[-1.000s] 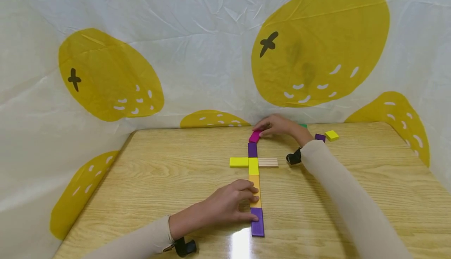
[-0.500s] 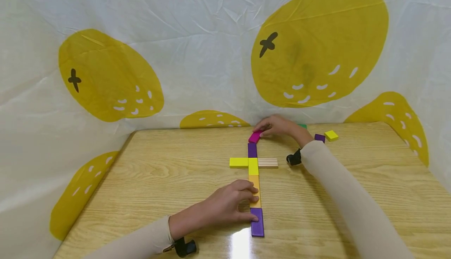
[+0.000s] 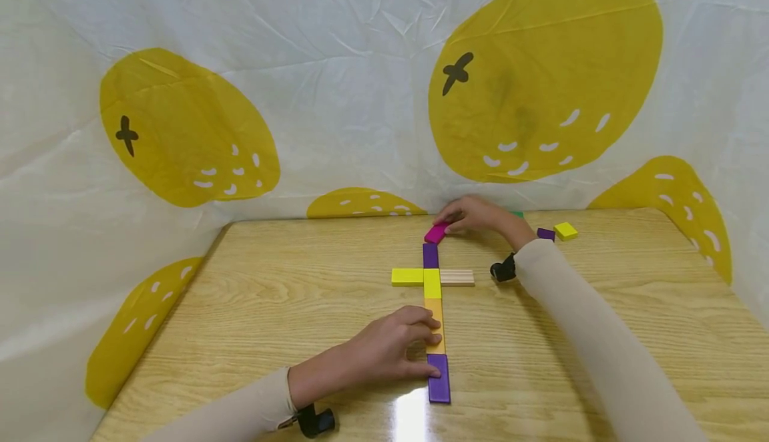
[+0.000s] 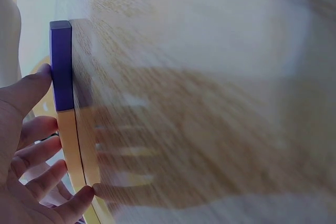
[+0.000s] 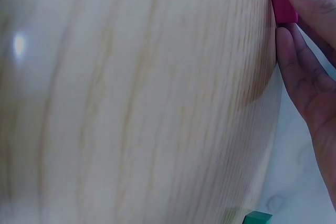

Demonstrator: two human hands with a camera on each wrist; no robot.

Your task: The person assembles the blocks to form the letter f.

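Observation:
In the head view, flat blocks lie in an upright line crossed by a short bar. My left hand (image 3: 384, 345) rests its fingertips on the orange part (image 3: 436, 306) of the line and its thumb on the near purple block (image 3: 441, 388). At the far end, my right hand (image 3: 477, 215) holds a pink block (image 3: 434, 234) between thumb and fingers; the block is slanted against the far purple block (image 3: 430, 256). A yellow block (image 3: 432, 284) forms the crossing, with another yellow block (image 3: 408, 278) on its left and a grooved plain-wood block (image 3: 458, 278) on its right.
Right of the line, a loose purple block (image 3: 545, 234) and a yellow block (image 3: 566, 231) lie near the table's back edge. A green block (image 5: 257, 217) is partly hidden behind the right wrist in the head view. A patterned cloth (image 3: 336, 128) hangs behind the wooden table (image 3: 270, 282).
The far end of the pink block has swung slightly to the right along with my right hand, so it slants a little more. My left hand stays in place.

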